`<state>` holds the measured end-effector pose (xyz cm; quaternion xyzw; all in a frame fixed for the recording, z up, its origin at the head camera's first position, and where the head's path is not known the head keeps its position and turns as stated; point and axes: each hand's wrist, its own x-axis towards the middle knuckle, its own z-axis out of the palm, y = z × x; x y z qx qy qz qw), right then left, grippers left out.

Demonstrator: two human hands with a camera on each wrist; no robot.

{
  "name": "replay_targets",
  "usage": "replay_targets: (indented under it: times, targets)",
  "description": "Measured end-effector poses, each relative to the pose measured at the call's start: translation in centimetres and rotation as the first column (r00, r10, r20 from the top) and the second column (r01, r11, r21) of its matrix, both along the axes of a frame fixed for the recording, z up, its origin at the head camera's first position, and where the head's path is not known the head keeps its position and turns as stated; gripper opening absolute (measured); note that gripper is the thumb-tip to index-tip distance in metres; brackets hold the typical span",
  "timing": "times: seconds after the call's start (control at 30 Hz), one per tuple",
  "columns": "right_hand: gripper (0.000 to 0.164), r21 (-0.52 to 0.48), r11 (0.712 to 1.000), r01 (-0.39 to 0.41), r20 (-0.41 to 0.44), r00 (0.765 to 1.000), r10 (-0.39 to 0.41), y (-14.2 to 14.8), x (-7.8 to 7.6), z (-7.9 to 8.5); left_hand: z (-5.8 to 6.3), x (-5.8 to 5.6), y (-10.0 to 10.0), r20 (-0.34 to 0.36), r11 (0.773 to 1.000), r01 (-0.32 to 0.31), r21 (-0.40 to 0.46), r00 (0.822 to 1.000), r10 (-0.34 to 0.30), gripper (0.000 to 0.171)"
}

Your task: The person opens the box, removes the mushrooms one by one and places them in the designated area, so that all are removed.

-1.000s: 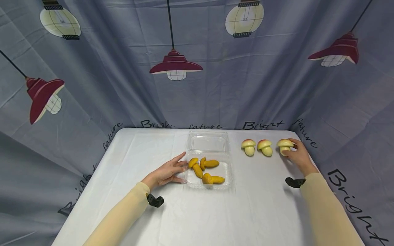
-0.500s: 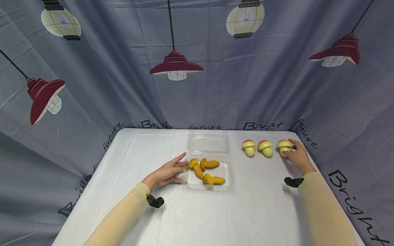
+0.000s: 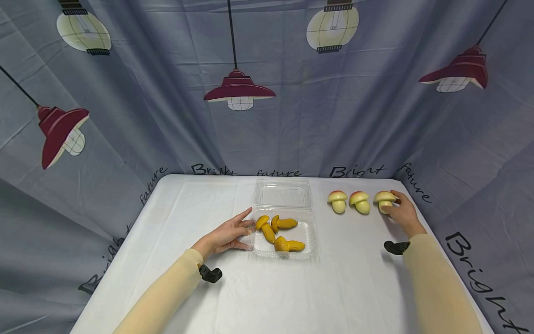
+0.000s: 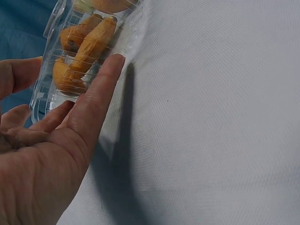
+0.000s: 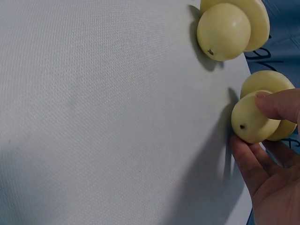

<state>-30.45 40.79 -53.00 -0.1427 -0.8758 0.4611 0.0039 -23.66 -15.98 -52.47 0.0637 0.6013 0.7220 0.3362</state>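
Note:
A clear plastic clamshell box [image 3: 308,227] stands mid-table with its lid [image 3: 282,194] folded back. Three orange-brown toy mushrooms [image 3: 267,230] lie inside it. My left hand [image 3: 225,235] rests its extended fingers against the box's left side; in the left wrist view one finger [image 4: 96,96] lies along the wall. At the far right, my right hand [image 3: 403,215] pinches a pale yellow toy mushroom [image 5: 253,117], thumb on its stem and fingers beneath and behind. Two more pale mushrooms, a left one [image 3: 337,202] and a middle one [image 3: 360,202], with reddish caps, lie to its left.
A white cloth [image 3: 267,297] covers the table. Its far edge meets a grey-blue curtain [image 3: 275,134] printed with lamps, which also closes in both sides. Black wrist cameras, a left one [image 3: 210,273] and a right one [image 3: 396,247], stick out from the sleeves.
My right hand and the mushroom it pinches shift very slightly left. The left hand, the box and the other mushrooms keep their places.

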Motion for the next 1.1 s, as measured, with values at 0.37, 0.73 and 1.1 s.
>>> replay_targets:
  times: [0.37, 0.73, 1.1]
  targets:
    - [0.082, -0.002, 1.0, 0.002, 0.003, 1.0, -0.002, -0.11, 0.14, 0.15, -0.02, 0.04, 0.05, 0.007, 1.0, -0.003, -0.003, 1.0, 0.003, 0.084]
    - [0.082, 0.014, 1.0, 0.007, 0.02, 1.0, -0.008, -0.35, -0.03, -0.02, 0.01, 0.14, -0.04, 0.007, 1.0, -0.011, -0.017, 1.0, 0.011, 0.084]
    - [0.083, 0.025, 0.999, -0.029, 0.019, 0.999, 0.028, -0.03, 0.22, -0.13, 0.04, 0.01, 0.03, 0.006, 1.0, -0.007, -0.008, 1.0, 0.007, 0.085]
